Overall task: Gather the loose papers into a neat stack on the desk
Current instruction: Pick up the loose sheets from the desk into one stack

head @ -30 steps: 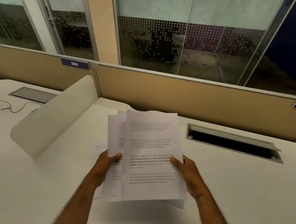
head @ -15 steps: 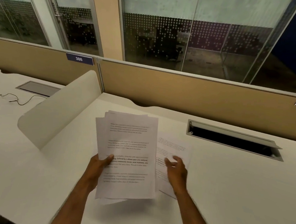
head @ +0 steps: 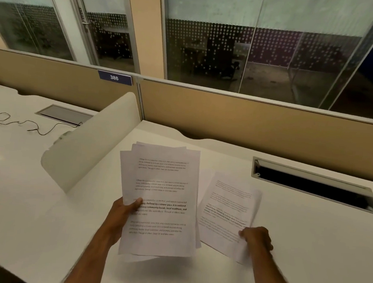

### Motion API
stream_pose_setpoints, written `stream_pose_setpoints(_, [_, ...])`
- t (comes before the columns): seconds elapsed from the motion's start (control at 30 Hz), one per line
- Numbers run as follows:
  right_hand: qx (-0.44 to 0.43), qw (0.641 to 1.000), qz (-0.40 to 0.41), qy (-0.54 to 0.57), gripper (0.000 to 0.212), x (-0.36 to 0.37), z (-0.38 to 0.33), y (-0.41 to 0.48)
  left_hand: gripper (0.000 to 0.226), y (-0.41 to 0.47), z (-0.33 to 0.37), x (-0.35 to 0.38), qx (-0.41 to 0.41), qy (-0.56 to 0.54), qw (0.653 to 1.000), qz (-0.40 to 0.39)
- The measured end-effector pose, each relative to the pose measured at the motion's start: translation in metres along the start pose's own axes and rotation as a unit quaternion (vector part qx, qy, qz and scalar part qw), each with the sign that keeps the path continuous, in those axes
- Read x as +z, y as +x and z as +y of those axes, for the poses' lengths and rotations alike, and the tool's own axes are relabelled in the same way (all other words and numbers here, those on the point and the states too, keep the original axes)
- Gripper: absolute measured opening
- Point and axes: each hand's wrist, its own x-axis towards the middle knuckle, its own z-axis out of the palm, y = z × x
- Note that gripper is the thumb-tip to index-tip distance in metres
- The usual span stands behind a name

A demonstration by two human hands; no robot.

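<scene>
Papers: a fanned sheaf (head: 161, 197) at frame centre, which I hold off the desk (head: 306, 249) in my left hand (head: 121, 214), thumb clamped on its left edge. Right hand (head: 256, 238) pinches a single sheet (head: 227, 210) at lower right. Light, floppy, slippery, I judge; best gripped mid-edge.

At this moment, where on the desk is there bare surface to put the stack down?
Bare desk lies right of the right hand, in front of the open cable slot. More lies between the curved divider and the left hand, below the held stack. The middle is crowded: the single sheet in the right hand sits beside the stack.
</scene>
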Motion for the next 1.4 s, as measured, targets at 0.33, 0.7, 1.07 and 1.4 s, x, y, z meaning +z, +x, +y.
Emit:
stream_pose_setpoints(0.33, [-0.096, 0.949, -0.084, 0.288, 0.064, -0.032, -0.009, -0.001, 0.042, 0.017, 0.011, -0.003, -0.002, 0.003, 1.000, -0.028])
stream_pose_setpoints(0.7, [-0.309, 0.879, -0.114, 0.345, 0.010, -0.138, -0.042, -0.083, 0.034, 0.021, 0.020, 0.005, 0.002, -0.002, 1.000, 0.002])
stream_pose_setpoints(1.07, [-0.298, 0.889, -0.208, 0.279, 0.025, -0.012, -0.056, -0.130, 0.044, 0.007, 0.023, 0.026, 0.004, -0.020, 1.000, -0.018])
stream_pose_setpoints(1.4, [-0.278, 0.877, -0.235, 0.314, 0.031, 0.038, -0.067, -0.141, 0.096, 0.008, 0.016, 0.012, 0.015, 0.002, 1.000, -0.007])
